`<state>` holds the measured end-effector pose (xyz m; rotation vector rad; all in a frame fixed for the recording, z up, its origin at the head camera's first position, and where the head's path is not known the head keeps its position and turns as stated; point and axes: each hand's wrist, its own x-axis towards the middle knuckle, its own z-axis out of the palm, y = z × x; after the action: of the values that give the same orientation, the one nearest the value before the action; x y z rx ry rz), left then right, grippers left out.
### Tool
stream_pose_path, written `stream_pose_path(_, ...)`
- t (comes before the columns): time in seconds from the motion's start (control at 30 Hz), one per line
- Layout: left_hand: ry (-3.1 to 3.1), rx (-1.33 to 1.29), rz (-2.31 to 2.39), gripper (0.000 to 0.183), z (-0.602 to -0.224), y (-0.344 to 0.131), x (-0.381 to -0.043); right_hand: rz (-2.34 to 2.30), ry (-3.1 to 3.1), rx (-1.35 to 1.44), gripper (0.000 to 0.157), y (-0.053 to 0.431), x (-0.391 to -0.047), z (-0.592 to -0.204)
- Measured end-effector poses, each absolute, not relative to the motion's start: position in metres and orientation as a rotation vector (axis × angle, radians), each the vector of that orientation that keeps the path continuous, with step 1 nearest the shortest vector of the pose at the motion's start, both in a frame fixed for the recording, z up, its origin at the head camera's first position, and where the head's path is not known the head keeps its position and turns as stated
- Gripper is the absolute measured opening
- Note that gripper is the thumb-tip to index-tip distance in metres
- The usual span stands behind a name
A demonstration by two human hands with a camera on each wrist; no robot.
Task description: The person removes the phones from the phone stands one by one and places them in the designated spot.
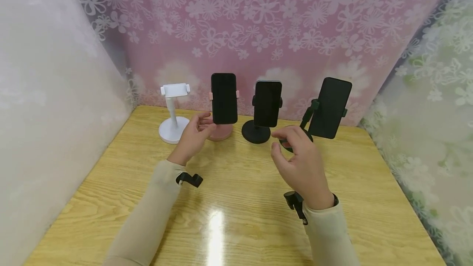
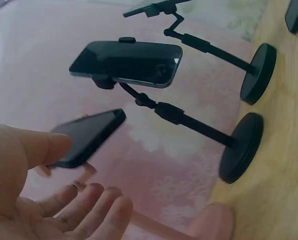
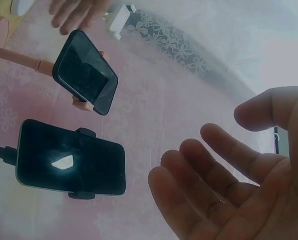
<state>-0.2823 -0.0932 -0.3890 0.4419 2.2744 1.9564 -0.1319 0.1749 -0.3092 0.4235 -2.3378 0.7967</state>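
Note:
Four phone holders stand in a row: a white stand with a bare clamp, a pink stand, a black stand and a dark green stand. The pink one clamps a phone; the black one carries another phone; a tilted phone sits in the green one. My left hand, fingers apart, is beside the pink stand, below its phone in the head view. Near the green stand's base my right hand hovers with loosely bent fingers. In both wrist views the palms hold nothing.
The stands line the back of a wooden table, close to a pink flowered curtain. A pale wall borders the left side, and flowered cloth hangs along the right. Each wrist wears a black mount.

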Motion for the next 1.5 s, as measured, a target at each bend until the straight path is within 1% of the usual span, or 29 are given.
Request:
stream_pose_path(0.13, 2.056, 0.427, 2.091, 0.051, -0.396, -0.09, -0.287, 0.793, -2.362, 0.428, 0.014, 0.176, -0.133, -0.31)
stream_pose_path(0.3, 1.926, 0.468, 2.139, 0.047, -0.399, -0.083, -0.289, 0.775, -2.364, 0.451, 0.014, 0.178, -0.134, -0.31)
stream_pose_path(0.77, 1.898, 0.506, 2.323, 0.035, -0.411, -0.078, -0.289, 0.766, -2.373, 0.476, 0.015, 0.179, -0.135, -0.311)
stream_pose_path(0.97, 1.887, 0.533, 2.393, 0.034, -0.404, -0.079, -0.286, 0.762, -2.384, 0.47, 0.019, 0.179, -0.133, -0.31)
stream_pose_path(1.17, 1.878, 0.597, 2.44, 0.035, -0.393, -0.087, -0.28, 0.758, -2.394, 0.458, 0.018, 0.181, -0.135, -0.311)
stream_pose_path(1.33, 1.904, 0.679, 2.339, 0.026, -0.387, -0.095, -0.277, 0.72, -2.39, 0.467, 0.015, 0.182, -0.137, -0.312)
stream_pose_path(1.5, 1.898, 0.846, 2.205, 0.018, -0.378, -0.102, -0.272, 0.688, -2.384, 0.478, 0.015, 0.182, -0.138, -0.312)
